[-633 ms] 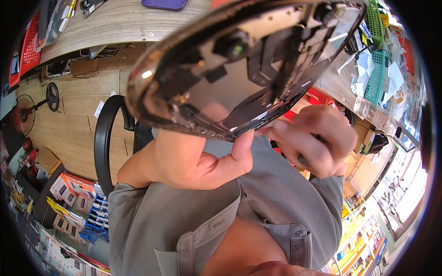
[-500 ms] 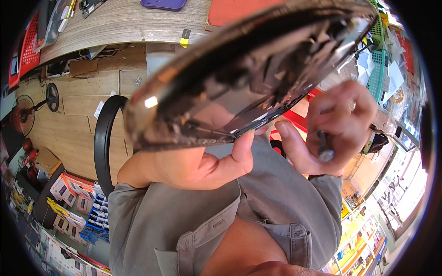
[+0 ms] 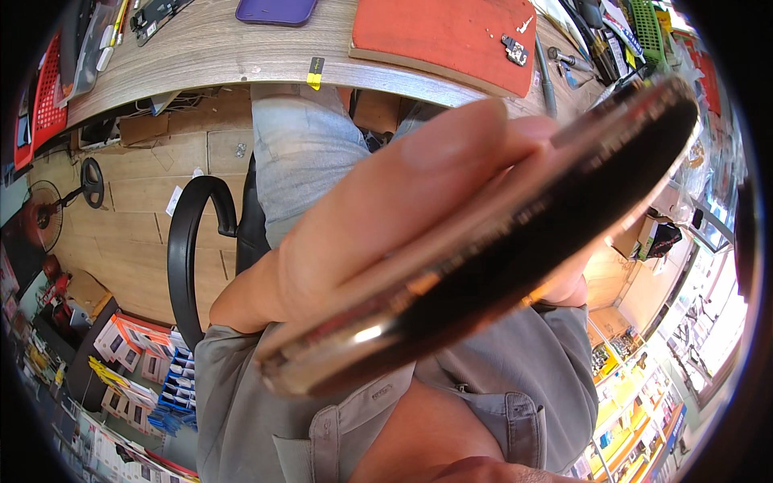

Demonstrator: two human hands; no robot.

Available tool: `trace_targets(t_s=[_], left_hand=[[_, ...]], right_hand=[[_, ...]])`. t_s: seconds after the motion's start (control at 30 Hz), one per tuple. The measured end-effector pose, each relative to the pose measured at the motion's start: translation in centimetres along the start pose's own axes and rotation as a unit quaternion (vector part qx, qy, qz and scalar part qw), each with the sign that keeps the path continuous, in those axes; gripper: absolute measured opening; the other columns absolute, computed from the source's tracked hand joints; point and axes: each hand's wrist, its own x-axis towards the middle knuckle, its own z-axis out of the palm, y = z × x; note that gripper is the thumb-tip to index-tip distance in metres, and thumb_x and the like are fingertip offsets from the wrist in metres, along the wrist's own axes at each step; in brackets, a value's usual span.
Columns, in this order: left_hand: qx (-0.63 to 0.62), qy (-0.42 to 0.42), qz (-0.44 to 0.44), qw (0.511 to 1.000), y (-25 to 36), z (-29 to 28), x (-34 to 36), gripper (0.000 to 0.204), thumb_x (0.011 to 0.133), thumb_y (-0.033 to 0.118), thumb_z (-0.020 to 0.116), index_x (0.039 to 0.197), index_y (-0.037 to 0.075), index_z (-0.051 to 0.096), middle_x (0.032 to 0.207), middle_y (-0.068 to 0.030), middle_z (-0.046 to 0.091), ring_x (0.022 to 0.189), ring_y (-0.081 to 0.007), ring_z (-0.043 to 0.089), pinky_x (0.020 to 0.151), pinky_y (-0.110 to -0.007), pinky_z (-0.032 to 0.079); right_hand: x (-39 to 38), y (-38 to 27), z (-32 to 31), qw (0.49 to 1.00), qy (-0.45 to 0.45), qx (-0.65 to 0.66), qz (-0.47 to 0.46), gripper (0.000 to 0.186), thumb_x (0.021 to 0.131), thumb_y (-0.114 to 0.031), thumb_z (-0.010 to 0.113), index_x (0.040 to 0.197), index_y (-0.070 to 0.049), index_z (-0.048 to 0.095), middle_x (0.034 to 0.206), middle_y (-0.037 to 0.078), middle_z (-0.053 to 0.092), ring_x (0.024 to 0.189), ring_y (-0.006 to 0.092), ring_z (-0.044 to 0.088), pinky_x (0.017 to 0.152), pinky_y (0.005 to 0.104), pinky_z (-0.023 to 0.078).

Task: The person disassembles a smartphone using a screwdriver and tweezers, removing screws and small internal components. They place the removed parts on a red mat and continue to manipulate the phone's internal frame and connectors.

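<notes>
My left hand (image 3: 378, 209) grips a dark, glossy phone-like device (image 3: 531, 233), held close to the camera edge-on with a bright metallic rim; it is blurred, and two of my fingers lie along its upper side. My right hand (image 3: 573, 282) is mostly hidden behind the device at the right, so what its fingers hold does not show.
The wooden bench (image 3: 185, 68) carries a purple tray (image 3: 275, 10), a red pad (image 3: 427, 40) with a small component (image 3: 515, 50), tools and a green basket (image 3: 647, 28). A red basket (image 3: 50, 109) is at left. A black chair armrest (image 3: 181, 266) stands beside me.
The device has turned from showing its internals to edge-on and dropped lower. My left fingers now show above it. My right hand, earlier holding a small tool, has gone mostly behind it.
</notes>
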Motion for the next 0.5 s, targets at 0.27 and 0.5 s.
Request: trace_targets(t_s=[0.27, 0.5], left_hand=[[-0.010, 0.025, 0.016, 1.000, -1.1, 1.7, 1.7, 0.050, 0.096, 0.000, 0.068, 0.145, -0.008, 0.061, 0.143, -0.0305, 0.065, 0.125, -0.0371, 0.073, 0.103, -0.041, 0.062], [0.009, 0.015, 0.011, 1.000, -0.8, 0.4, 0.6, 0.050, 0.095, 0.000, 0.068, 0.144, -0.008, 0.063, 0.143, -0.0308, 0.066, 0.126, -0.0368, 0.074, 0.106, -0.043, 0.061]], right_hand=[[0.7, 0.1, -0.3, 0.997, -0.024, -0.048, -0.056, 0.048, 0.085, 0.005, 0.090, 0.127, 0.004, 0.069, 0.100, 0.003, 0.077, 0.066, -0.0008, 0.059, 0.049, 0.0182, 0.034], [0.4, 0.6, 0.0, 0.994, -0.002, -0.066, -0.083, 0.052, 0.083, 0.005, 0.092, 0.130, 0.003, 0.068, 0.093, 0.002, 0.074, 0.064, -0.0008, 0.056, 0.051, 0.0185, 0.034]])
